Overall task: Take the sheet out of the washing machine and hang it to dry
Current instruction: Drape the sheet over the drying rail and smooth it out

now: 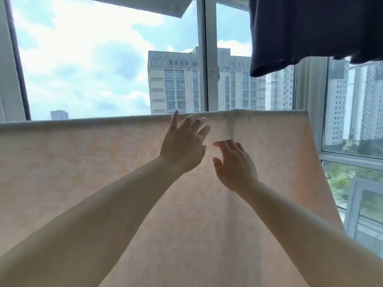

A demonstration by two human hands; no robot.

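Note:
A pale peach sheet (83,162) hangs spread wide over a horizontal line in front of the window, its top fold running from the left edge to the right end near the window frame. My left hand (182,143) is raised with fingers spread, fingertips near the sheet's top edge. Slightly lower and to the right, my right hand (234,164) holds its fingers loosely extended close to the sheet's face. Neither hand grips anything. The washing machine is out of view.
A dark navy garment (310,32) hangs at the upper right, above the sheet's right end. Behind the sheet stands a large window with a white vertical frame (211,59). A light curtain (8,79) borders the left side.

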